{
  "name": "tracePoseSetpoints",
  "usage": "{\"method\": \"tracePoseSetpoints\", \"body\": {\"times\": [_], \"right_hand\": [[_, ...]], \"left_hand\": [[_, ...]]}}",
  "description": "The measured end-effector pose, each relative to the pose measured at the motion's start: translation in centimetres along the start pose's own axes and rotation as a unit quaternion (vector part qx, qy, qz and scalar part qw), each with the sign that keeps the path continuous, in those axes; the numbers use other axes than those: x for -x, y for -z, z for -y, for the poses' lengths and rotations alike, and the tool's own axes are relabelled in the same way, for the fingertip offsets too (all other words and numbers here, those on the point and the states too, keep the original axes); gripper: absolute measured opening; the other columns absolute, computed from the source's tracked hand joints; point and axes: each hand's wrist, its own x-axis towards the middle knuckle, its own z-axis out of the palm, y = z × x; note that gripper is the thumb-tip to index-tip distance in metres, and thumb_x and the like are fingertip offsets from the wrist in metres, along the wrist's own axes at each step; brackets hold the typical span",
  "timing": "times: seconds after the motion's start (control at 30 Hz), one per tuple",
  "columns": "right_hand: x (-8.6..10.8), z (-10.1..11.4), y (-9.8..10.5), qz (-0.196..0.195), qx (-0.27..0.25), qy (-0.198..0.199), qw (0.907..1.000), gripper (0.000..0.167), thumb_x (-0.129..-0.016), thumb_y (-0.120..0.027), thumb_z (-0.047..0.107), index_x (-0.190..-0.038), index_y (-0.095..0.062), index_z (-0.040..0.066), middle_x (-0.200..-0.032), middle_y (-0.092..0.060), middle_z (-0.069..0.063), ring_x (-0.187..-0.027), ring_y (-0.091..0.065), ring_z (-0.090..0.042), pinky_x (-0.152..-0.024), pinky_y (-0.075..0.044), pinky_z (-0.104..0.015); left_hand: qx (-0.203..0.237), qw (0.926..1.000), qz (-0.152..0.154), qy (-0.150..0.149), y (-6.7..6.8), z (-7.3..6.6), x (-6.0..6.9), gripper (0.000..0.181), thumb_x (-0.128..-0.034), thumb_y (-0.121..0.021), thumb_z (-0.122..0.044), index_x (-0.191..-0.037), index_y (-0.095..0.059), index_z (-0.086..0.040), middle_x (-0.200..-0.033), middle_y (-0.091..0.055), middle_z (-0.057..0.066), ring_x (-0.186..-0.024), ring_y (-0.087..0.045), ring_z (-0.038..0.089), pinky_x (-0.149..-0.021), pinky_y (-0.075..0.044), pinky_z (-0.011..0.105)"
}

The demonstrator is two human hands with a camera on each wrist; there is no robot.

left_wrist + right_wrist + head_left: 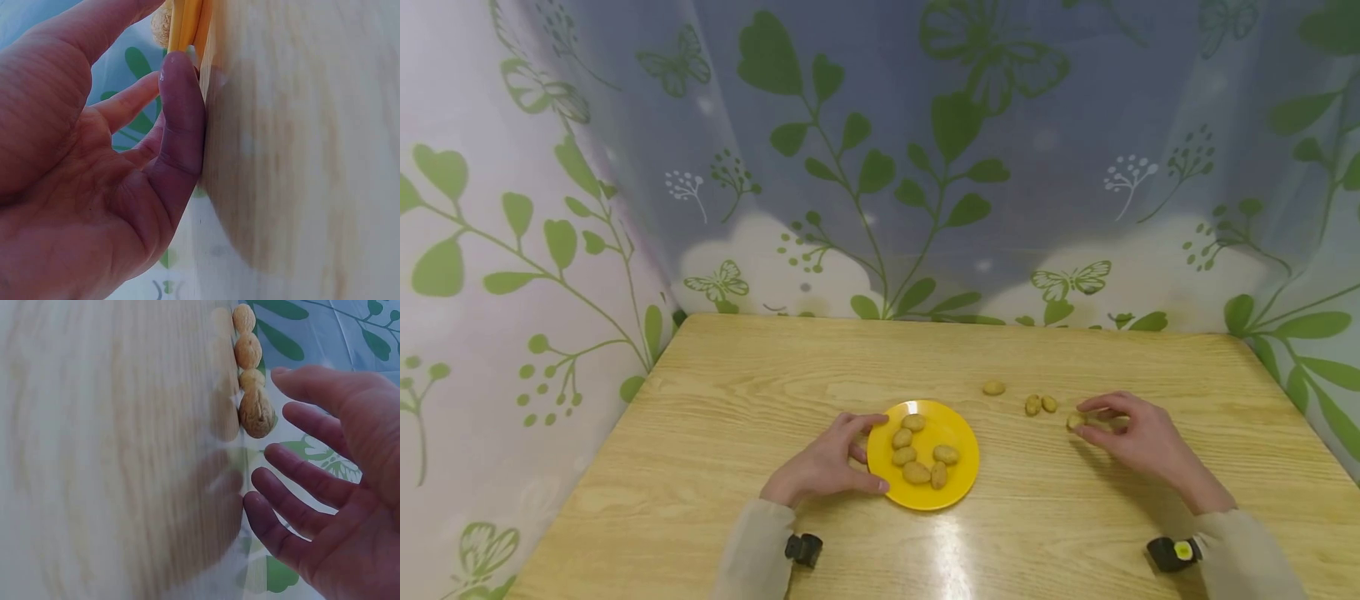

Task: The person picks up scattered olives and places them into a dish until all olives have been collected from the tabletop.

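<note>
Gripping the yellow plate (925, 442) by its left rim with the left hand (827, 462) and poising the right hand (1142, 435), unclosed, just beside the rightmost small potato (1072, 422) on the counter (715, 400), so perhaps liable to roll it left into two neighbouring potatoes (1033, 406) through an off-centre pinch

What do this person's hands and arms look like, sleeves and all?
The left hand and right hand are bare, without gloves. Both arms wear pale beige sleeves. A small black device sits at each wrist; the right one bears a yellow mark.
</note>
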Motion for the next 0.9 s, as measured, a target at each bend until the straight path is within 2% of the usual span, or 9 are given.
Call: {"method": "tracePoseSetpoints", "body": {"times": [0.17,0.33,0.67,0.9], "right_hand": [[-0.23,-0.03,0.14,0.029,0.001,-0.018,0.9994,0.027,-0.089,-0.081,0.024,-0.112,-0.076,0.010,-0.116,-0.074,-0.016,-0.102,-0.069,-0.034,-0.076,-0.057,-0.026],[-0.42,-0.20,0.21,0.053,0.003,-0.027,0.9982,0.030,-0.092,-0.078,0.028,-0.116,-0.075,0.011,-0.116,-0.075,-0.013,-0.105,-0.069,-0.033,-0.077,-0.056,-0.024],[-0.58,-0.38,0.08,0.068,0.003,-0.029,0.9973,0.027,-0.091,-0.079,0.030,-0.114,-0.076,0.017,-0.114,-0.075,-0.007,-0.103,-0.068,-0.023,-0.076,-0.055,-0.022],[-0.45,-0.45,0.06,0.062,0.015,-0.012,0.9979,0.024,-0.088,-0.082,0.027,-0.110,-0.077,0.020,-0.112,-0.076,-0.006,-0.098,-0.066,-0.013,-0.073,-0.051,-0.023]], "left_hand": [[0.004,1.0000,-0.001,0.001,0.00,-0.17,0.09,0.087,-0.0800,-0.088,-0.034,-0.154,-0.044,-0.027,-0.147,-0.041,0.008,-0.103,-0.057,0.016,-0.089,-0.048,0.035],[0.009,1.0000,-0.002,-0.004,-0.03,-0.19,0.05,0.087,-0.0804,-0.088,-0.033,-0.154,-0.043,-0.026,-0.146,-0.041,0.009,-0.103,-0.057,0.017,-0.090,-0.048,0.037],[0.004,1.0000,-0.002,-0.006,-0.06,-0.21,0.10,0.087,-0.0803,-0.088,-0.033,-0.154,-0.044,-0.024,-0.144,-0.043,0.010,-0.103,-0.058,0.017,-0.089,-0.049,0.037],[-0.002,0.9999,-0.001,-0.011,-0.01,-0.12,0.08,0.087,-0.0806,-0.088,-0.033,-0.154,-0.044,-0.024,-0.146,-0.042,0.010,-0.102,-0.057,0.015,-0.089,-0.049,0.037]]}}
